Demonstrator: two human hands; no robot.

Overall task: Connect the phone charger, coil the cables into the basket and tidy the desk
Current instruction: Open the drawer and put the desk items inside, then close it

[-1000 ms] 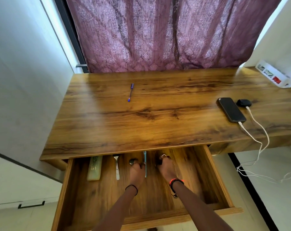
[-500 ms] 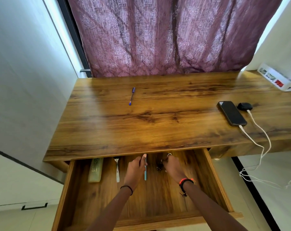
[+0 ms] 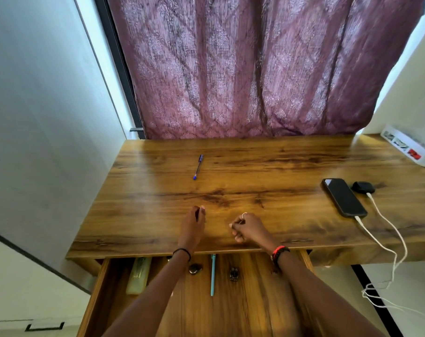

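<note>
Tallying progress: charger looks connected, with the white cable [image 3: 381, 237] plugged into the phone [image 3: 344, 197]. Judged left: coiling the cable (no basket in view), clearing the blue pen [image 3: 198, 167], closing the drawer [image 3: 104, 288].
Drawer: pulled out under the desk's [image 3: 267, 166] near edge; holds a pale green case [image 3: 138, 276], a teal pen [image 3: 213, 276] and two small dark items.
Hands: both over the near edge. Left hand [image 3: 193, 226] seen from behind, fingers curled under; whether it holds anything I cannot tell. Right hand [image 3: 249, 229] in a loose fist, nothing visible in it.
Cable slack: drops off the near edge at the right, lying loose on the floor.
Phone: flat near the right end; long axis slants near-right to far-left, plugged end toward the near edge.
Blue pen: far-left part; long axis roughly near-to-far, slightly tilted.
Power strip [image 3: 408, 148]: far right corner.
</note>
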